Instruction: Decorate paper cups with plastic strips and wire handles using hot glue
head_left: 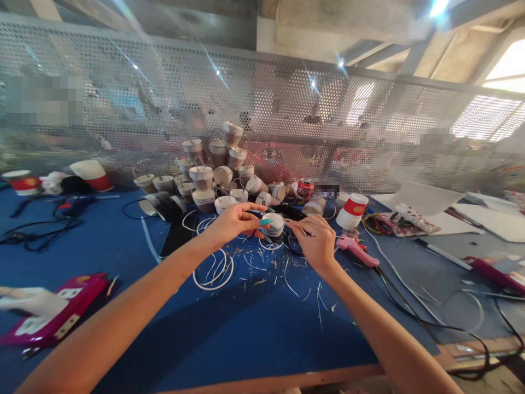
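Between my hands is a small whitish cup [272,225], shaped like a little bucket and tilted so its pale opening shows. My left hand [241,220] grips it from the left, fingers curled about its side. On the other side my right hand [315,236] has thumb and forefinger pinched at the cup's rim; what sits in the pinch is too small to make out. Under them, white cord [213,279] lies in loops among thin scraps. A pink glue gun [357,250] lies just right of my right hand.
Many similar small buckets [202,176] are stacked behind my hands, some with wire handles. A red can [304,190] and a red-and-white paper cup [353,211] stand at the back. A magenta power strip [68,309] lies left; cables run along the right. A perforated metal screen [270,109] closes the back.
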{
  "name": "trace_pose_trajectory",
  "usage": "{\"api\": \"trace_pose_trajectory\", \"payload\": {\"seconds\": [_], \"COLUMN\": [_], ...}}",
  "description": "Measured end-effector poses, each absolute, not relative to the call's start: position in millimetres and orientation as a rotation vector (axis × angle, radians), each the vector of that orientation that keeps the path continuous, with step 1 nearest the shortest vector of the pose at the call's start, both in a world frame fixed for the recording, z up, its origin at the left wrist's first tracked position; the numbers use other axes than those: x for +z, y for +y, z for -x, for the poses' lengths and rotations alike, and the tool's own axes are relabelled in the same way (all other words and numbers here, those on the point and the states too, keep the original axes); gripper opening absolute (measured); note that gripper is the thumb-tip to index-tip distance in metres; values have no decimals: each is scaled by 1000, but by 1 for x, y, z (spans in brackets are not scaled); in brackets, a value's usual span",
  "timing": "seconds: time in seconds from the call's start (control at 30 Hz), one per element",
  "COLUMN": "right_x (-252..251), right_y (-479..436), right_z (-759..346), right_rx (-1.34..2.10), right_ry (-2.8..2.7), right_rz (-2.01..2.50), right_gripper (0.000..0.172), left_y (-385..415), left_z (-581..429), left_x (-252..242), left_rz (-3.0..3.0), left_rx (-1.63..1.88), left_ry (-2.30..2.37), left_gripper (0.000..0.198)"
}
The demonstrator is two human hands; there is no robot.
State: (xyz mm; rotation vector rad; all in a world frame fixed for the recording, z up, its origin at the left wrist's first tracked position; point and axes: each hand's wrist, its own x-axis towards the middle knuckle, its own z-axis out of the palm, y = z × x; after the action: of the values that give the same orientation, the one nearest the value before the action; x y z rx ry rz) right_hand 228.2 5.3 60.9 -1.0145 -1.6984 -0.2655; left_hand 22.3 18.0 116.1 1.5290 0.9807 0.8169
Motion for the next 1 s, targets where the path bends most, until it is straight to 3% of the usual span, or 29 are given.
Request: {"api": "trace_pose_trajectory", "payload": {"seconds": [1.0], "right_x": [59], "right_y": [8], "right_z": [-228], "right_rx": [-294], "right_ry": [-1696], "right_rz": [981], "right_gripper": [18], "left_y": [15], "left_z": [-25], "left_x": [118], "left_rz": [-1634], "left_rx": [785], "left_ry": [1031], "left_gripper": [46]}}
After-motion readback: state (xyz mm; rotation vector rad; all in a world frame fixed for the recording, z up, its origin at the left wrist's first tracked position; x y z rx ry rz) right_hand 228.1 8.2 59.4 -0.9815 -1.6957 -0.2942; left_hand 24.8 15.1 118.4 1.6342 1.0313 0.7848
